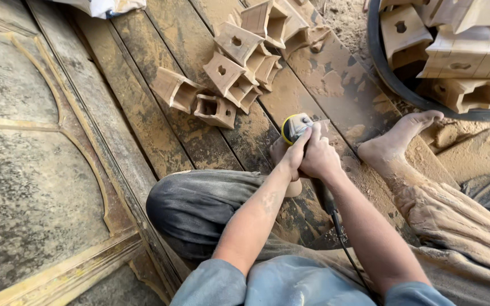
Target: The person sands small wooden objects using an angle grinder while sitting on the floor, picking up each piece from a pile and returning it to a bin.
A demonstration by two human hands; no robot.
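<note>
- Your right hand (320,156) is wrapped around the body of a corded power tool (297,127) with a grey head and a yellow ring, its black cable (344,241) trailing back between your arms.
- Your left hand (296,154) closes in beside the right one, fingers curled over the tool and over a pale wooden piece (282,153) that sits just under it; most of that piece is hidden by your hands, so its shape cannot be told.
- The piece rests low on the dusty plank floor (336,79), between your bent knee (194,204) and your bare foot (398,139).
- Ahead of you lies a loose pile of carved wooden blocks (233,62), each hollowed and with a hole through one face; they look cut to shape already.
- More of the same blocks fill a black round tub (381,62) at the upper right.
- Which heap is finished and which is waiting cannot be judged from here; only the one block under the tool looks to be in work now.
- Sawdust covers the planks and your trouser leg (455,215).
</note>
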